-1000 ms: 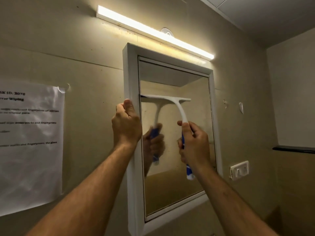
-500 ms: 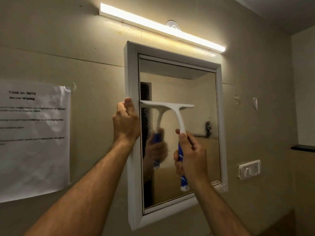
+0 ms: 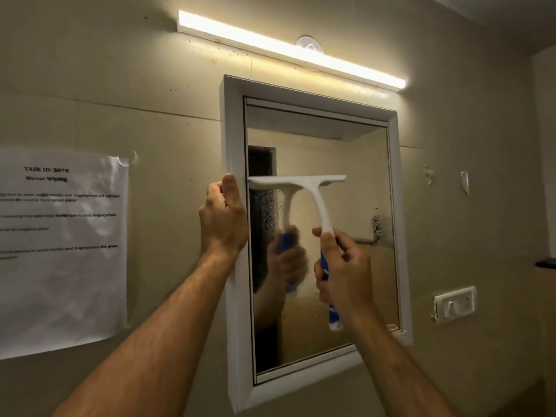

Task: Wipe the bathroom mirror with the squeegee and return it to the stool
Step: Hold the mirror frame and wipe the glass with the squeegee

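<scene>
A white-framed mirror (image 3: 233, 121) hangs on the beige wall. My left hand (image 3: 222, 221) grips the frame's left edge at mid height. My right hand (image 3: 343, 272) is closed around the blue-and-white handle of a white squeegee (image 3: 319, 200). Its blade lies flat against the glass, level, touching the left inner edge of the frame. Water droplets speckle the glass just below the blade on the left. The stool is out of sight.
A lit tube light (image 3: 288, 49) runs above the mirror. A printed task sheet (image 3: 63, 248) is taped to the wall at left. A white switch plate (image 3: 454, 303) sits right of the mirror, and a dark shelf edge (image 3: 546, 263) shows at far right.
The squeegee blade has slid a little down the glass with my right hand. My left hand has stayed on the frame. The view has shifted slightly to the left.
</scene>
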`<state>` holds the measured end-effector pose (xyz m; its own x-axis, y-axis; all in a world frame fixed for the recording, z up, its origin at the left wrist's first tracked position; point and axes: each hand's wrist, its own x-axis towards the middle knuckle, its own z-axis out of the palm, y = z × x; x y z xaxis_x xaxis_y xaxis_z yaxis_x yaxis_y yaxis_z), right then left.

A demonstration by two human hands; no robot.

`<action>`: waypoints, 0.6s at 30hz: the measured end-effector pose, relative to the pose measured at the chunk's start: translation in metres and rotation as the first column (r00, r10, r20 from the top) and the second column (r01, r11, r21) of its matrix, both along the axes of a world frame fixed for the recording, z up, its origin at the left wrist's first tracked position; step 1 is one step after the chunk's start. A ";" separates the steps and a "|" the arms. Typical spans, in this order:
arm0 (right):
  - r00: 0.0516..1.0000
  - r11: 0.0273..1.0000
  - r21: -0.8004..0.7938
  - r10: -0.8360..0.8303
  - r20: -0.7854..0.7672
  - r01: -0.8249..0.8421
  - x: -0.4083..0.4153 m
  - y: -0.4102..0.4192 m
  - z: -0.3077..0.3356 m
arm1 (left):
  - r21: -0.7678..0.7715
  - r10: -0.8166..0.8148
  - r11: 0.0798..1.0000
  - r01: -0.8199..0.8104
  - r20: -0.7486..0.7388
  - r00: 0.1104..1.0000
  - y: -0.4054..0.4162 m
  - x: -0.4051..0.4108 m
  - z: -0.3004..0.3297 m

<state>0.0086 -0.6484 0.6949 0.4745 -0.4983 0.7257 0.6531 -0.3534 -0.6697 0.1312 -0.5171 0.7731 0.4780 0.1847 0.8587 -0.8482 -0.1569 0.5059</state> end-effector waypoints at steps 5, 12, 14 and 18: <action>0.997 0.999 -0.002 0.037 -0.063 -0.037 0.003 -0.001 -0.029 | -0.009 -0.009 1.000 0.009 0.005 1.000 0.000 -0.001 0.000; 0.995 0.995 -0.061 0.082 -0.047 -0.085 0.001 -0.005 0.039 | 0.009 0.000 1.000 0.000 -0.030 1.000 0.000 -0.002 -0.001; 0.985 0.987 -0.018 0.156 -0.073 -0.158 0.001 -0.003 0.039 | 0.000 -0.007 1.000 0.007 -0.051 0.999 -0.001 -0.002 -0.001; 0.960 0.972 0.073 0.234 -0.154 -0.225 0.001 0.002 0.005 | -0.007 -0.022 1.000 0.021 -0.087 0.996 -0.001 -0.005 -0.005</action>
<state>0.0099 -0.6460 0.6998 0.6887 -0.3989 0.6054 0.5946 -0.1671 -0.7865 0.1266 -0.5179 0.7685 0.5551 0.1783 0.8125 -0.8039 -0.1359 0.5791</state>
